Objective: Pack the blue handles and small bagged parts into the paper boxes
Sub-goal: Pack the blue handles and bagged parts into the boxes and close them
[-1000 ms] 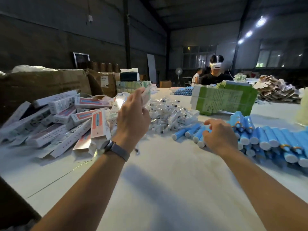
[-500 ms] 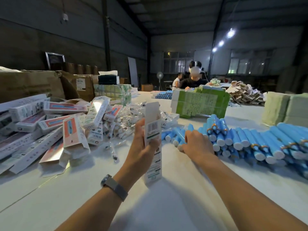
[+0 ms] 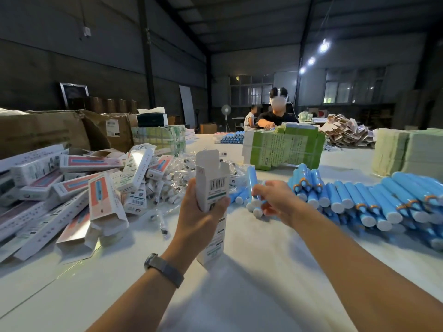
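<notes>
My left hand [image 3: 203, 212] grips a tall white paper box [image 3: 212, 180] upright in the middle of the table, its top flaps open. Just to the right, my right hand [image 3: 275, 202] holds a blue handle [image 3: 252, 180] lifted clear of the pile, white end down. A long row of blue handles [image 3: 359, 195] lies on the table to the right. Small clear bagged parts [image 3: 177, 173] are heaped behind the box.
A heap of filled and flat paper boxes [image 3: 72, 188] covers the left of the white table [image 3: 239, 283]. Green flat cartons [image 3: 285, 149] stand behind the handles, pale stacks [image 3: 405, 152] at far right. Brown cardboard cases [image 3: 48, 130] line the left. A person [image 3: 278, 113] works at the far end.
My left hand brought the paper box from the left heap to the middle and stood it upright. My right hand took one blue handle from the pile and lifted it.
</notes>
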Tool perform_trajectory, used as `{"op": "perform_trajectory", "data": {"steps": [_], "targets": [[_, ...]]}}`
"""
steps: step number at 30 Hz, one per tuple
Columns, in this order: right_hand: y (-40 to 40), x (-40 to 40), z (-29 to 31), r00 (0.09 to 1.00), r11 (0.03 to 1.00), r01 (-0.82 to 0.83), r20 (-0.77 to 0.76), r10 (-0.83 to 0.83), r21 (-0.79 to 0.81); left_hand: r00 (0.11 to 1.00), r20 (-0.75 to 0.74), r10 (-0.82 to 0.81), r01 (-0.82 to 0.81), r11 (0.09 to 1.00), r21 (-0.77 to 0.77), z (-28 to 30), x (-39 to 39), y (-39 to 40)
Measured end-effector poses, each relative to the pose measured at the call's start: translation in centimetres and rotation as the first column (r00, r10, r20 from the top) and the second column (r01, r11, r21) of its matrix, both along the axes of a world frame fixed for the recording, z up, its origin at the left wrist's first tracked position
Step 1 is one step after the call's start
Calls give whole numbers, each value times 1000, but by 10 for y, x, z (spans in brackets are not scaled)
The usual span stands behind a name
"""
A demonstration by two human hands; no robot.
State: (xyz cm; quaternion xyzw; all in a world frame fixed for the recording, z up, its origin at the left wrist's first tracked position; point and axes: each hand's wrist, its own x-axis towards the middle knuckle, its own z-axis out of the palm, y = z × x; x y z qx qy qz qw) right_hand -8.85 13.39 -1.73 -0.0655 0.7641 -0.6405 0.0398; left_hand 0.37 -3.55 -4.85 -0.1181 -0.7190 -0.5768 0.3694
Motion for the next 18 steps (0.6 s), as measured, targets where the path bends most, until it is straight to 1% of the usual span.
{"op": "perform_trajectory", "data": {"steps": [1,2,4,5,7,10,11,12,13,15,16,18], "targets": [[-2,5,9,998,993,-63,-21,62,-104,1000,1,24,-24,1000,-19,0,0,-2],[-5,11,18,991,976,-131,-64,121,-173,998,0,56,-56,998,-43,1,-1,-3],[-12,26,36,963,932,-247,-175,205,-265,992,-8,124,-124,987,-103,1,0,-5],[-16,33,43,953,917,-270,-217,211,-293,989,-11,148,-148,981,-124,1,1,-5],[-24,48,54,946,910,-258,-277,170,-323,983,-12,181,-181,974,-134,2,2,-5],[-31,62,66,927,917,-232,-361,106,-325,970,-33,240,-242,954,-178,0,2,-5],[-33,65,67,910,931,-212,-408,77,-298,965,-50,258,-263,945,-197,0,3,-5],[-34,68,68,879,958,-169,-475,41,-231,961,-66,270,-278,938,-207,0,3,-4],[-35,69,67,836,985,-105,-549,14,-136,958,-76,276,-286,935,-209,-1,3,-4],[-38,70,63,760,999,-12,-649,34,38,959,-75,274,-283,938,-200,-1,2,-4],[-40,71,60,744,997,-11,-666,59,76,960,-67,271,-279,941,-191,-1,2,-4],[-43,70,56,721,995,-28,-688,85,93,962,-50,269,-274,946,-174,-2,0,-6]]}}
